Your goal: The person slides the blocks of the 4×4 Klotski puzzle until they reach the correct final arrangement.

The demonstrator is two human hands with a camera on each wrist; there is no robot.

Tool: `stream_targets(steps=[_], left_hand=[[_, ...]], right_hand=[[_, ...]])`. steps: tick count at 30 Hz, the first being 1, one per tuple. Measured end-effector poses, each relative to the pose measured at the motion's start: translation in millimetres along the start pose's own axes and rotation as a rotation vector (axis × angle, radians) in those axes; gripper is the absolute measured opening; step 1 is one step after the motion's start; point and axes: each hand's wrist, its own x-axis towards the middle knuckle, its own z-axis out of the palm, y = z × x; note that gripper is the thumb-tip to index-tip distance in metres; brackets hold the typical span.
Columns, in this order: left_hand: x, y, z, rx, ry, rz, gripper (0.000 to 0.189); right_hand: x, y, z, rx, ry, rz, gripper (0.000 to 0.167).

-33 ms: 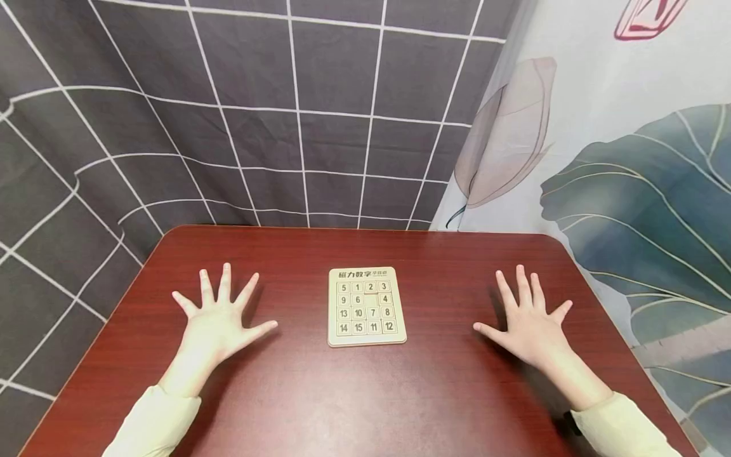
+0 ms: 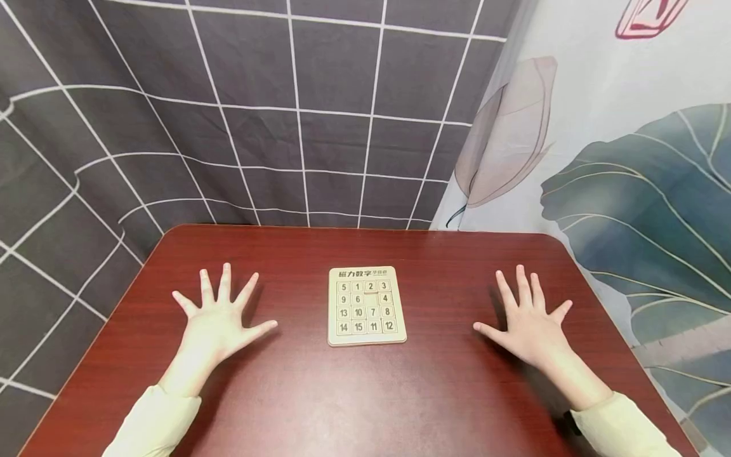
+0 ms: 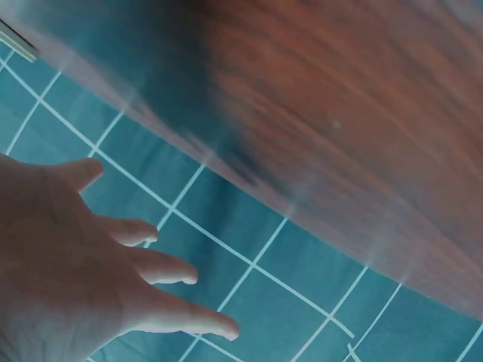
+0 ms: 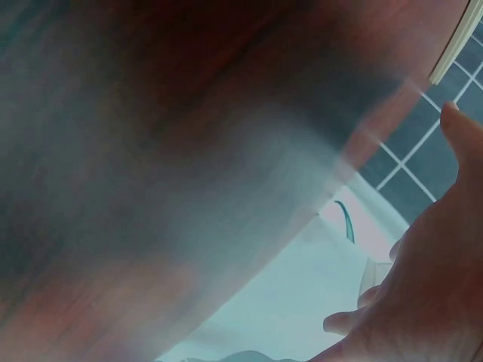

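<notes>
A cream sliding number puzzle (image 2: 367,338) lies flat on the reddish-brown table (image 2: 365,393), its numbered tiles in a square grid with one gap in the second row, between 6 and 4. To its left my left hand (image 2: 214,327) is spread with straight fingers, palm down and holding nothing. My right hand (image 2: 531,330) is spread the same way on the puzzle's right, also with nothing in it. Both hands are apart from the puzzle. In the left wrist view, the left hand (image 3: 68,264) shows with fingers extended; the right hand (image 4: 423,279) appears in its own wrist view.
A dark grey curtain (image 2: 337,76) with white grid lines hangs behind the table and along its left. On the right hangs a white curtain (image 2: 582,82) printed with large leaves. The table's far corners are rounded.
</notes>
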Motion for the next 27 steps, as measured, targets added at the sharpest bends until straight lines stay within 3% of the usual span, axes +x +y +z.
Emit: stream_targets(steps=[12,19,27], left_hand=[[2.5,0.1,2.0,0.016,0.014,0.015,0.104],[5.8,7.2,2.9,0.023,0.075,0.092,0.099],[16.6,21.6,11.7,0.002,0.102,0.216,0.094]], right_hand=[[4.1,-1,3,-0.006,-0.001,-0.015,0.116],[11.6,-12,3,-0.006,0.006,-0.056,0.113],[27.4,-36,10,0.007,0.035,-0.173,0.109]])
